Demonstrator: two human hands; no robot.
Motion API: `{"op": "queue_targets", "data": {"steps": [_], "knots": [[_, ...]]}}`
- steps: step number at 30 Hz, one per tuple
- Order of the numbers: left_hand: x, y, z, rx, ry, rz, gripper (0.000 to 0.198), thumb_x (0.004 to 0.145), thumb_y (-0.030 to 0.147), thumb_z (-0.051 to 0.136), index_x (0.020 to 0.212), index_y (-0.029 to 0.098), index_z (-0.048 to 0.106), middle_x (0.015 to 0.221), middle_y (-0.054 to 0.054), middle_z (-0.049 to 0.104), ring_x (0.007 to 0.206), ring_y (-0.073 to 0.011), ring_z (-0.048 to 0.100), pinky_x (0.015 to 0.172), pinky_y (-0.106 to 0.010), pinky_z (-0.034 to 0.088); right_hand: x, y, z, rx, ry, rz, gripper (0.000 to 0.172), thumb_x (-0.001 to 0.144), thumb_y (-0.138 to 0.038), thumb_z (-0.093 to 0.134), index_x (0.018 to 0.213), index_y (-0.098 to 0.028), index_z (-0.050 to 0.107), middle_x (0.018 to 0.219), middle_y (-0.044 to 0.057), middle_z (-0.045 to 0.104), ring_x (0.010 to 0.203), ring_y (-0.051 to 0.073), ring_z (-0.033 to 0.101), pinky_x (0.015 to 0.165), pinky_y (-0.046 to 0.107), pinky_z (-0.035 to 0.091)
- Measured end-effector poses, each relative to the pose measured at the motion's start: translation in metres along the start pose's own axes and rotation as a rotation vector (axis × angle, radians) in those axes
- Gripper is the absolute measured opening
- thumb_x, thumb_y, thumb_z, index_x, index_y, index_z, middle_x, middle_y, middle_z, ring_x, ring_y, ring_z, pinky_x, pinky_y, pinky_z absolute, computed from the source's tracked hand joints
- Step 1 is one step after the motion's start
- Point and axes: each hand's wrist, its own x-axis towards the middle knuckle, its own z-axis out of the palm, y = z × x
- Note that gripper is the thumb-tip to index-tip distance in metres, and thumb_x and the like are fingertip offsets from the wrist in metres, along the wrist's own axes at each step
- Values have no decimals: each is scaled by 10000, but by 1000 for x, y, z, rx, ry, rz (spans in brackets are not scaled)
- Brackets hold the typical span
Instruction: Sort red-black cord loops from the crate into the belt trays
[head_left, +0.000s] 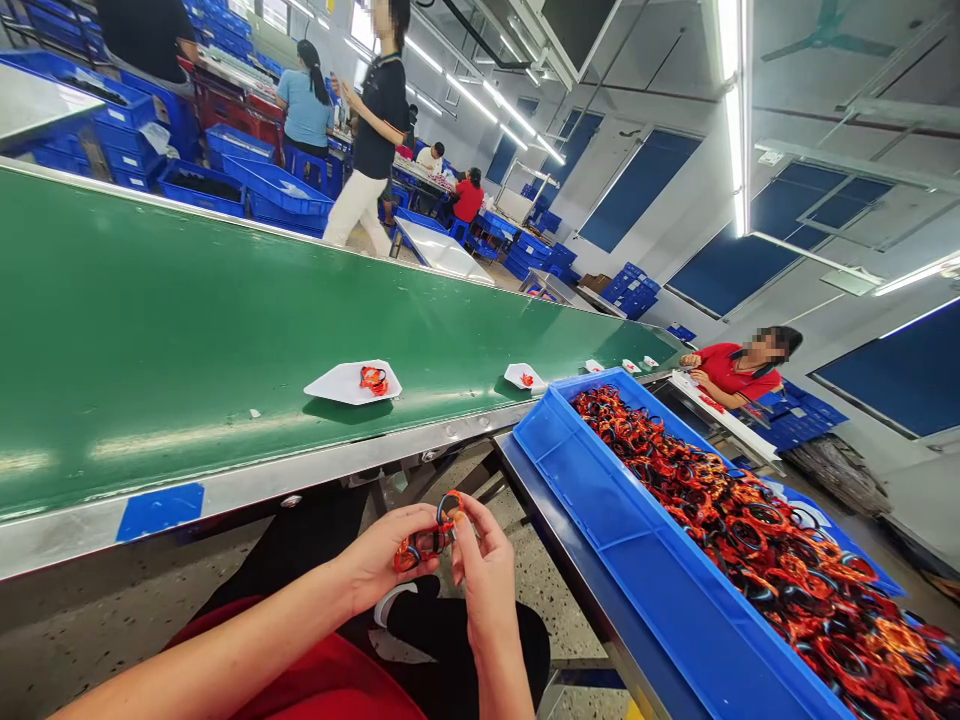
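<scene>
Above my lap, my left hand is closed around small orange-and-black rings; their exact kind I cannot make out. My right hand pinches another orange-and-black ring upright between thumb and fingers, close against the left fingertips. To the right stands a long blue bin, partly filled with a heap of similar rings. On the green conveyor belt ahead lies a white pointed tray with an orange-and-black piece in it.
Farther along the belt sit a second white tray and several smaller ones. The belt's metal edge carries a blue patch. A co-worker in red sits at the far right; another person walks behind the belt.
</scene>
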Motion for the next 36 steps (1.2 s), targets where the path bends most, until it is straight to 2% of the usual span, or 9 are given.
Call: {"op": "queue_targets", "data": {"steps": [3, 11, 14, 17, 21, 26, 30, 33, 36], "knots": [[-1, 1, 1, -11, 12, -4, 219, 672, 324, 731, 796, 160, 657, 715, 0, 601, 661, -110, 550, 619, -235, 487, 2, 2, -1, 73, 7, 29, 470, 746, -467, 665, 1097, -156, 623, 513, -55, 452, 413, 59, 294, 377, 184, 243], [-1, 0, 1, -25, -9, 4, 160, 717, 290, 703, 784, 156, 648, 709, -7, 614, 640, -104, 561, 610, -229, 507, 7, 17, -3, 217, 3, 67, 440, 756, -442, 670, 1092, -161, 628, 563, -50, 470, 448, 46, 321, 383, 150, 271], [0, 2, 2, -87, 26, 4, 167, 744, 259, 676, 870, 153, 657, 845, -52, 670, 724, -131, 616, 650, -240, 532, 13, 12, -4, 261, 30, 25, 403, 754, -412, 679, 1071, -166, 637, 707, -3, 573, 532, 60, 444, 414, 143, 348], [0, 5, 2, -210, 92, 11, 211, 770, 199, 625, 965, 121, 645, 952, -116, 682, 889, -194, 646, 778, -303, 548, 29, 2, -6, 301, 82, -32, 386, 745, -391, 686, 1064, -178, 637, 883, 34, 619, 651, 80, 533, 463, 144, 424], [2, 11, 0, -337, 86, 46, 299, 778, 151, 567, 1060, 61, 602, 1018, -182, 668, 1018, -266, 626, 901, -390, 514, 73, -14, -4, 299, 146, -94, 413, 702, -396, 704, 1046, -179, 634, 921, 41, 625, 713, 103, 592, 510, 164, 480], [-1, 22, -2, -388, 49, 84, 413, 782, 157, 549, 1179, 46, 535, 1142, -216, 622, 1112, -298, 576, 951, -411, 487, 157, -45, 4, 251, 238, -151, 457, 685, -367, 682, 1065, -131, 586, 899, 68, 640, 743, 130, 623, 614, 222, 524], [-7, 31, -3, -389, 39, 122, 441, 783, 162, 544, 1208, 48, 521, 1189, -224, 600, 1146, -298, 552, 955, -402, 487, 202, -64, 4, 216, 279, -195, 525, 674, -298, 683, 1154, -148, 532, 1072, 94, 616, 910, 152, 619, 770, 253, 520], [-8, 34, -5, -397, 38, 147, 440, 776, 160, 553, 1201, 45, 529, 1198, -226, 595, 1151, -303, 546, 956, -401, 487, 193, -58, 3, 182, 242, -206, 541, 664, -254, 685, 1173, -167, 525, 1165, 97, 580, 963, 162, 609, 811, 264, 513], [-7, 35, -6, -426, 23, 160, 428, 778, 154, 545, 1190, 36, 536, 1187, -230, 599, 1151, -308, 545, 965, -411, 478, 149, -40, 3, 161, 165, -200, 454, 701, -283, 657, 1129, -171, 556, 1147, 89, 588, 903, 160, 625, 736, 258, 536]]}}
